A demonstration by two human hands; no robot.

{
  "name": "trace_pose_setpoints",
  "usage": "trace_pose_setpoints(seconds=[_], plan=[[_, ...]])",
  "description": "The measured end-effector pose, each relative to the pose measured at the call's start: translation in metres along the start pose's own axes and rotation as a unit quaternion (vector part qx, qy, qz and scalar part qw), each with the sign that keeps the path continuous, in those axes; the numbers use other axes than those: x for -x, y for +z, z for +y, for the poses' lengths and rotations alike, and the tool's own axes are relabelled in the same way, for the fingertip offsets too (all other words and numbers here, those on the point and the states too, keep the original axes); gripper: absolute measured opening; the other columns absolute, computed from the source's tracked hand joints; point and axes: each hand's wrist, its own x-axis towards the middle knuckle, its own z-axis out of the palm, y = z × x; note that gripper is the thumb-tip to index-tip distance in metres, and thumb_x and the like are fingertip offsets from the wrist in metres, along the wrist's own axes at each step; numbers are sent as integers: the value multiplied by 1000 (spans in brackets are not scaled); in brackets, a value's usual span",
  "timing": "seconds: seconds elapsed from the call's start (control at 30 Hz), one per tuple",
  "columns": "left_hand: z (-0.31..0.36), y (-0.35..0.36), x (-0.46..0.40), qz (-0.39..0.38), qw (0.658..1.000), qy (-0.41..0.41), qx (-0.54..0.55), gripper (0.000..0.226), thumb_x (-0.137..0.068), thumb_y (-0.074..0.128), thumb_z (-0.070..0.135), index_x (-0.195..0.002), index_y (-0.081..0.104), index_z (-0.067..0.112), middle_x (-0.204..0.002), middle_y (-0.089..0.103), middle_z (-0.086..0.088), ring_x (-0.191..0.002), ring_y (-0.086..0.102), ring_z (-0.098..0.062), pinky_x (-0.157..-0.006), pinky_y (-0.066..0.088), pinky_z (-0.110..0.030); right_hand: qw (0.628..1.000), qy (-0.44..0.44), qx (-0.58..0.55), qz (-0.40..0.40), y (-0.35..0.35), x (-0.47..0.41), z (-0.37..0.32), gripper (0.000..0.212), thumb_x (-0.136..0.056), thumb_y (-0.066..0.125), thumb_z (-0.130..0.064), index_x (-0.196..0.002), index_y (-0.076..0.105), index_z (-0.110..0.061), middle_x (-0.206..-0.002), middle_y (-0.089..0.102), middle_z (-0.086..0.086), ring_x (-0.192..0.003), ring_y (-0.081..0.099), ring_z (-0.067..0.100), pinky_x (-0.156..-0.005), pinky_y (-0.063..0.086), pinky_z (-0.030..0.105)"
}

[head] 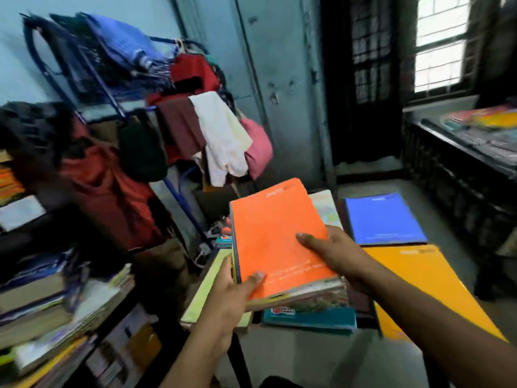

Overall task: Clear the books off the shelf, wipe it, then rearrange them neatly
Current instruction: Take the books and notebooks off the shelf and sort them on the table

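Observation:
Both hands hold a stack of books topped by an orange book point(275, 236) over a low surface. My left hand point(232, 292) grips the stack's near left corner, thumb on the orange cover. My right hand point(335, 256) clasps the right side, thumb on top. Under the stack lie a teal book point(313, 319) and a pale green book point(205, 287). A blue book point(384, 218) and a yellow book point(422, 284) lie flat to the right. The shelf point(42, 312) at the left holds leaning piles of books.
A blue metal rack draped with clothes point(179, 119) stands behind the shelf. A grey metal cupboard point(279, 79) is at the back. A dark table point(464, 152) with more books stands under the window at right. The floor point(307, 359) shows below my arms.

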Motion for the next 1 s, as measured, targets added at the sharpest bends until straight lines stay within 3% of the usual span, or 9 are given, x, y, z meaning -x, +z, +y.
trace_pose_setpoints(seconds=[0.1, 0.17, 0.23, 0.3, 0.43, 0.6, 0.7, 0.8, 1.0], plan=[[1, 21, -17, -19, 1000, -9, -21, 45, -95, 71, 17, -133, 53, 33, -111, 76, 5, -95, 75, -17, -67, 58, -28, 998, 21, 66, -14, -32, -3, 7, 28, -95, 67, -40, -111, 70, -17, -95, 78, 0, -82, 76, 17, -76, 62, 35], [-2, 34, -29, -41, 998, -14, -41, 49, -94, 73, 18, -134, 52, 37, -111, 76, 7, -98, 75, -17, -79, 60, -34, 996, 34, 86, -12, -52, -3, 11, 25, -95, 67, -41, -109, 71, -20, -92, 77, -5, -76, 74, 8, -67, 56, 22], [-4, 52, -36, -63, 994, -9, -87, 52, -91, 76, 28, -134, 50, 44, -114, 75, 12, -102, 73, -17, -92, 58, -47, 993, 46, 111, 3, -74, 3, 15, 25, -94, 68, -43, -108, 71, -22, -94, 77, -7, -77, 74, 6, -67, 55, 21], [-6, 82, -38, -88, 989, 3, -123, 48, -90, 77, 34, -129, 52, 46, -115, 73, 14, -103, 72, -12, -97, 56, -46, 990, 66, 119, 29, -104, 17, 23, 20, -94, 68, -41, -104, 71, -23, -90, 77, -10, -73, 73, 3, -63, 53, 17], [-14, 154, -36, -117, 976, 42, -176, 52, -75, 78, 55, -120, 54, 42, -122, 62, 6, -108, 65, -13, -99, 53, -42, 976, 84, 171, 110, -169, 51, 37, 17, -90, 74, -38, -96, 72, -22, -82, 77, -7, -68, 72, 5, -62, 52, 22], [-33, 221, -15, -164, 957, 32, -236, 55, -87, 77, 40, -133, 49, 26, -128, 34, 4, -119, 47, -13, -99, 37, -23, 935, 151, 283, 152, -215, 87, 69, 15, -90, 75, -36, -86, 70, -22, -70, 73, -11, -64, 70, 8, -55, 46, 19], [-56, 237, -7, -171, 944, 2, -282, 59, -87, 76, 41, -136, 46, 26, -133, 32, 2, -129, 40, -17, -113, 33, -29, 896, 169, 379, 160, -214, 98, 102, 18, -91, 70, -46, -87, 59, -32, -84, 62, -14, -73, 59, 7, -62, 40, 24], [-60, 241, -3, -136, 932, 30, -334, 60, -89, 71, 49, -137, 42, 29, -140, 30, 3, -136, 30, -19, -117, 32, -38, 906, 129, 350, 201, -208, 101, 110, 23, -91, 71, -42, -79, 52, -37, -85, 50, -12, -75, 51, 4, -58, 31, 17], [-58, 241, 2, -121, 933, 76, -330, 74, -92, 67, 50, -151, 26, 31, -148, 28, 8, -140, 32, -16, -118, 31, -38, 902, 125, 357, 208, -210, 100, 102, 21, -88, 75, -43, -92, 54, -39, -85, 57, -20, -73, 55, 0, -57, 35, 18]])
